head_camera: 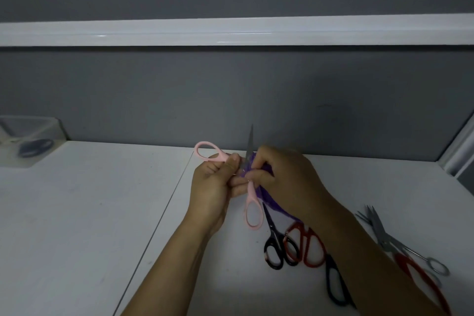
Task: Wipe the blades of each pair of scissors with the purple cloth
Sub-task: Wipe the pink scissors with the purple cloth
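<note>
Left hand [215,187] gripped the pink scissors [252,204] near the pivot, fingers curled round one handle. The scissors were held above the white table [77,213], handles spread, one blade pointing up. Right hand [289,179] pinched the purple cloth [268,200] against the scissors just beside the pivot, with the cloth trailing down under the wrist. Black scissors [275,246] and red scissors [309,246] lay on the table below the hands, and silver scissors [384,235] lay further right. A clear container [28,141] sat far left.
</note>
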